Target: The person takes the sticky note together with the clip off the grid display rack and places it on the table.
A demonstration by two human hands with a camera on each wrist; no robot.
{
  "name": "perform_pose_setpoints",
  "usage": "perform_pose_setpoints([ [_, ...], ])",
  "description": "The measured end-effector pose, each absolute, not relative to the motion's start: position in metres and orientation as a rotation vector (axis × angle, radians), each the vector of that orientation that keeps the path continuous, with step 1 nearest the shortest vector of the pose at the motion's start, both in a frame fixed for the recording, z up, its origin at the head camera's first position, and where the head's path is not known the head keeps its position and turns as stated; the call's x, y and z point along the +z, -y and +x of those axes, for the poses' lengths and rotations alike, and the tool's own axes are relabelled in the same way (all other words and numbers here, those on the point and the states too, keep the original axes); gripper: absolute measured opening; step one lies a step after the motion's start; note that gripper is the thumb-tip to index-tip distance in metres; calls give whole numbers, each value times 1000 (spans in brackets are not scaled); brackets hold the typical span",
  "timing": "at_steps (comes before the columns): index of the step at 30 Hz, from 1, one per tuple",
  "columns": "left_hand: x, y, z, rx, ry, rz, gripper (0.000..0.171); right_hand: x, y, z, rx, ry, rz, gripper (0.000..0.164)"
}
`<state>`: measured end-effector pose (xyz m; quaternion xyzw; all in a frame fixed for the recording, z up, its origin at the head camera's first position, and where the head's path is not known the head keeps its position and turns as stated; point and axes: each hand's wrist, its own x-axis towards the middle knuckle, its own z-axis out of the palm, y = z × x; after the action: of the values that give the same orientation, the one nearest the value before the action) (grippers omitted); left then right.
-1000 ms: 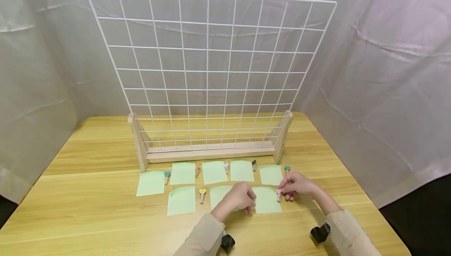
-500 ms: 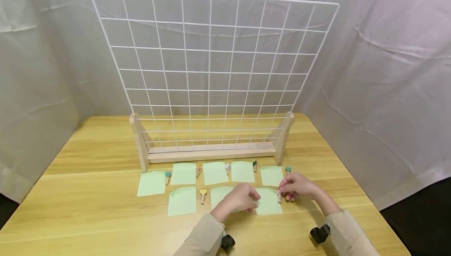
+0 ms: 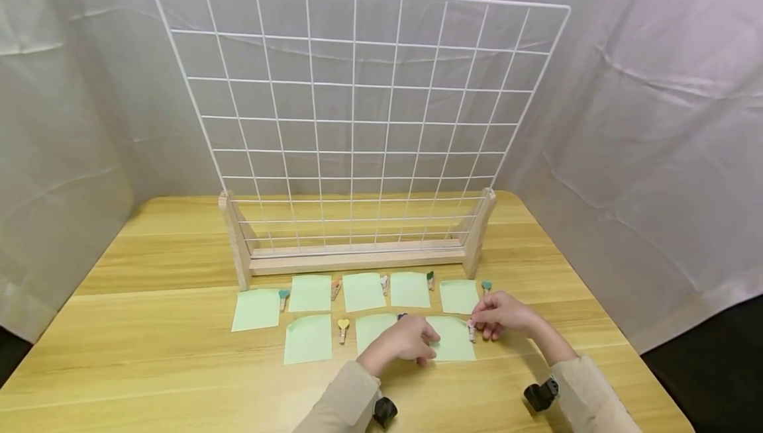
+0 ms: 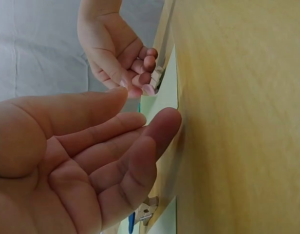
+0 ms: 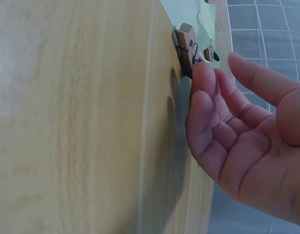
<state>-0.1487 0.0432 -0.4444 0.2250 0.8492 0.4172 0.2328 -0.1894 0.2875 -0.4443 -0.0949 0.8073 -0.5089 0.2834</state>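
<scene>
My left hand (image 3: 404,340) hovers over the lower middle green sticky note (image 3: 368,328), its fingers loosely bent and holding nothing. Its fingertips overlap the left edge of the lower right sticky note (image 3: 454,347) in the head view. A small clothespin with a dark blue top (image 3: 402,316) shows just behind that hand, mostly hidden. At the right edge of the lower right note, the fingertips of my right hand (image 3: 503,314) touch a wooden clothespin (image 5: 186,46) with a pink heart. The right thumb stands apart from the fingers in the right wrist view.
A white wire grid (image 3: 353,118) stands upright in a wooden base (image 3: 357,261) at the back. Before it lies a row of several sticky notes (image 3: 365,292) with clothespins beside them. A yellow heart clothespin (image 3: 342,328) lies beside the lower left note (image 3: 307,340).
My left fingers have spread and moved slightly, and the dark blue clothespin top now shows behind the hand. The right hand has stayed at the pink heart clothespin.
</scene>
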Motion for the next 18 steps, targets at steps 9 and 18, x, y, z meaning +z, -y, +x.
perform_pose_setpoints([
  [9,-445,-48,-151,1182,-2298,630,35,-443,-289,-193,-1359,-2158,-267,21],
  [18,-439,-39,-157,1179,-2425,668,29,-433,-284,-191,-1356,-2255,-321,25],
])
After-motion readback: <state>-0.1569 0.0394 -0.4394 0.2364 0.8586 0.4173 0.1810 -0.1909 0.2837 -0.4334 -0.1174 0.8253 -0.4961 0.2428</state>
